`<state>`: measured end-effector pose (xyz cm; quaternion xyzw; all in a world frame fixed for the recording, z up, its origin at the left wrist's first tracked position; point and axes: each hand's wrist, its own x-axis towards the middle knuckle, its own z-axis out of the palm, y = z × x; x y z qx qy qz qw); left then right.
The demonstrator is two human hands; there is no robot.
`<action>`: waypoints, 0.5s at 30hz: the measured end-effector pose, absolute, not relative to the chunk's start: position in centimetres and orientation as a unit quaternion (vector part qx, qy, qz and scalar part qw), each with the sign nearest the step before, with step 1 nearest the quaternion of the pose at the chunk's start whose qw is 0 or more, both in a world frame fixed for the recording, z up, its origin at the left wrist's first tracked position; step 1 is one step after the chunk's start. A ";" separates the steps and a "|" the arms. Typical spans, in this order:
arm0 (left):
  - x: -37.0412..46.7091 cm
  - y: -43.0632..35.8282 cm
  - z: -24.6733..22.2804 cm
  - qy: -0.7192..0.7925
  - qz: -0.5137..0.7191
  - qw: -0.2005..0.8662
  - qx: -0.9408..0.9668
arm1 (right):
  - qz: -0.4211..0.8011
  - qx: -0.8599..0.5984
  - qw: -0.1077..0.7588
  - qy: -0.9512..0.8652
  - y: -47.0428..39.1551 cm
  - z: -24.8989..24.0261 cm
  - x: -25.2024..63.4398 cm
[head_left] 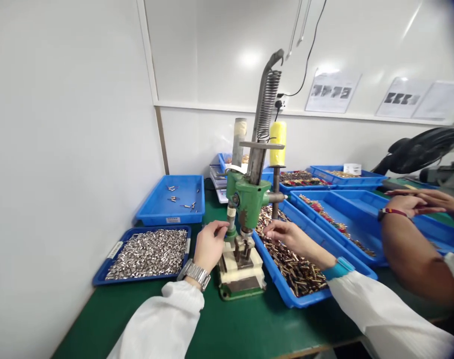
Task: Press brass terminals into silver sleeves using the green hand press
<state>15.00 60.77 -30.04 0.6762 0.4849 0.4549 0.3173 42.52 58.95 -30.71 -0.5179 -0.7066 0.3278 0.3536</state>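
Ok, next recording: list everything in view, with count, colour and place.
Hand press: one, green and grey, centre
Yellow grip: one, on the press's right
Tray of silver pieces: one, dark blue, front left
Tray with a few pieces: one, blue, behind it
Tray of brass-coloured pieces: one, blue, right of press
Other trays: several, blue, back and right
Wall sheets: three, white, back wall
Plug: one, black, wall behind press
Fan: one, black, far right
Table: one, green, underneath
Co-worker's hands: two, right edge
Left hand: one, silver watch, left of press
Right hand: one, teal wristband, over brass-coloured pieces
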 end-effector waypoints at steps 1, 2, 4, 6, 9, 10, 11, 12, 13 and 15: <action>15.0 60.8 -30.0 0.485 0.455 0.318 0.676 | 0.343 -0.521 0.386 -0.680 59.0 -30.6 43.1; 15.0 60.8 -30.0 0.484 0.456 0.319 0.675 | 0.351 -0.524 0.416 -0.655 58.9 -30.4 43.8; 15.0 60.8 -30.1 0.483 0.460 0.320 0.673 | 0.341 -0.550 0.449 -0.616 58.4 -29.9 44.8; 15.0 60.7 -30.2 0.482 0.466 0.319 0.670 | 0.255 -0.620 0.445 -0.594 57.1 -29.7 44.8; 15.2 60.6 -30.4 0.477 0.478 0.314 0.668 | 0.101 -0.680 0.431 -0.584 54.2 -29.8 42.1; 15.3 60.6 -30.5 0.473 0.480 0.312 0.670 | 0.102 -0.670 0.450 -0.581 53.2 -29.9 40.7; 15.3 60.6 -30.6 0.470 0.480 0.310 0.674 | 0.135 -0.648 0.482 -0.574 52.2 -30.1 39.1; 15.4 60.6 -30.7 0.467 0.477 0.308 0.678 | 0.184 -0.621 0.515 -0.562 51.5 -30.2 37.4; 15.4 60.6 -30.8 0.464 0.473 0.307 0.683 | 0.235 -0.594 0.542 -0.546 50.9 -30.3 35.6; 15.4 60.6 -30.7 0.453 0.467 0.317 0.690 | 0.315 -0.557 0.572 -0.513 50.6 -30.3 32.5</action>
